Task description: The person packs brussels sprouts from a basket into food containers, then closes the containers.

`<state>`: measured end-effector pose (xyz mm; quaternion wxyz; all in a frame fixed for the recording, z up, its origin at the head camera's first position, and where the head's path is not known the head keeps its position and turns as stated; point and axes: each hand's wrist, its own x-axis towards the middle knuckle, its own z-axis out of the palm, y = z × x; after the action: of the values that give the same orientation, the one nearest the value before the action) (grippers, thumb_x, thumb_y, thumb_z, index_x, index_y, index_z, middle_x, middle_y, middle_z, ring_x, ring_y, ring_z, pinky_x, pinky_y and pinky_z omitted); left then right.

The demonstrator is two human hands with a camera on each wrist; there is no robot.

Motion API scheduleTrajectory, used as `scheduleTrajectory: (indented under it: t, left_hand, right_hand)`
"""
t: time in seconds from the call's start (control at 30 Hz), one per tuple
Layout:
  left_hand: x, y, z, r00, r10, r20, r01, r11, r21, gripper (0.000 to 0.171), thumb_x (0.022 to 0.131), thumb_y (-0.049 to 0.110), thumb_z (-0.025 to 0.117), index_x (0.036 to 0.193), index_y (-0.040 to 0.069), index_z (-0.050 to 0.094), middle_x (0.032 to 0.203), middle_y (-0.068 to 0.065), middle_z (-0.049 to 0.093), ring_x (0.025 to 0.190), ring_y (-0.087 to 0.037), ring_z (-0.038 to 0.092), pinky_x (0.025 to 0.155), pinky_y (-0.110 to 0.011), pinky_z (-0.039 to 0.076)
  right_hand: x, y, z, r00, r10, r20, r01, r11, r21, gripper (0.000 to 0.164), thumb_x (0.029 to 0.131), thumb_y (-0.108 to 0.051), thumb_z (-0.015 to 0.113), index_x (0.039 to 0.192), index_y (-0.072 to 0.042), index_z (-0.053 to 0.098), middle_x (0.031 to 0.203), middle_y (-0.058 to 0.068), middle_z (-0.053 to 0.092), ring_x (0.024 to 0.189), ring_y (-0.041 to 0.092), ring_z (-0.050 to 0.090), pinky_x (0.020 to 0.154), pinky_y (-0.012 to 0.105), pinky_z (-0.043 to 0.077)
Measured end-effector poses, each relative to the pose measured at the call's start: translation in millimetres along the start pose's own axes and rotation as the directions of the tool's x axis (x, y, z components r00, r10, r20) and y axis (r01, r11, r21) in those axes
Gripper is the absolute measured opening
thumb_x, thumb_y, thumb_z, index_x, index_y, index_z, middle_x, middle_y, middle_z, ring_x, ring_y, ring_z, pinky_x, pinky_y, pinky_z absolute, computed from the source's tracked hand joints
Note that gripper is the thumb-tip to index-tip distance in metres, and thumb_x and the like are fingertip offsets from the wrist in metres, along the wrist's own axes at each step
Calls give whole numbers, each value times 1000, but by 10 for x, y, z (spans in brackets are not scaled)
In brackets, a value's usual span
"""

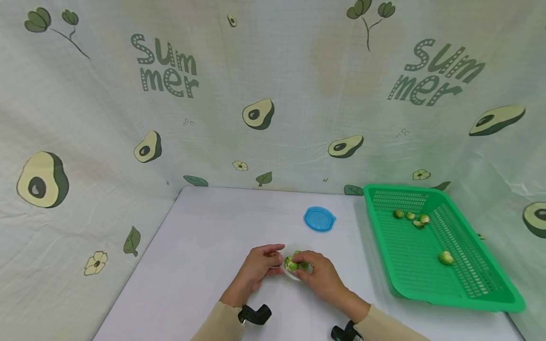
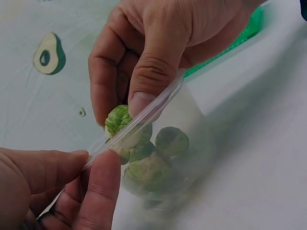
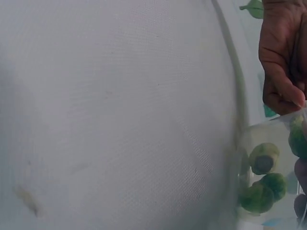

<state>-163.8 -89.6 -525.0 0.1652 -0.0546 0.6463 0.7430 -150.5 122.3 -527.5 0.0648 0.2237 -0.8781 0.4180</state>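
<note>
A clear plastic tub (image 2: 199, 132) with several Brussels sprouts (image 2: 146, 172) inside sits near the front middle of the table. My left hand (image 1: 258, 265) pinches its rim between thumb and fingers; in the left wrist view the tub looks tilted. At the mouth of the tub, my right hand (image 1: 322, 274) grips another Brussels sprout (image 2: 117, 119), its thumb inside the rim and its fingers on the far side. Through the tub wall in the right wrist view, further sprouts (image 3: 259, 196) show at the bottom.
A blue lid (image 1: 320, 219) lies on the white table (image 1: 204, 227) beyond the tub. To the right stands a green plastic basket (image 1: 420, 279) with several Brussels sprouts (image 1: 446, 258) in it. A cloth printed with avocados (image 1: 259, 114) hangs behind the table and at its sides.
</note>
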Motion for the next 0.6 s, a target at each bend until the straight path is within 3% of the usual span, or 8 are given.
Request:
scheduleTrajectory:
  t: [0.6]
  left_hand:
    - [3, -20, -37, 1000, 8, 13, -8, 1000, -21, 46, 96, -6, 68, 142, -5, 62, 102, -7, 64, 86, -13, 68, 74, -25, 65]
  right_hand:
    - [18, 1, 22, 1000, -31, -2, 30, 999, -44, 30, 81, -5, 89, 107, -18, 80, 112, -2, 79, 104, 21, 70, 90, 39, 60]
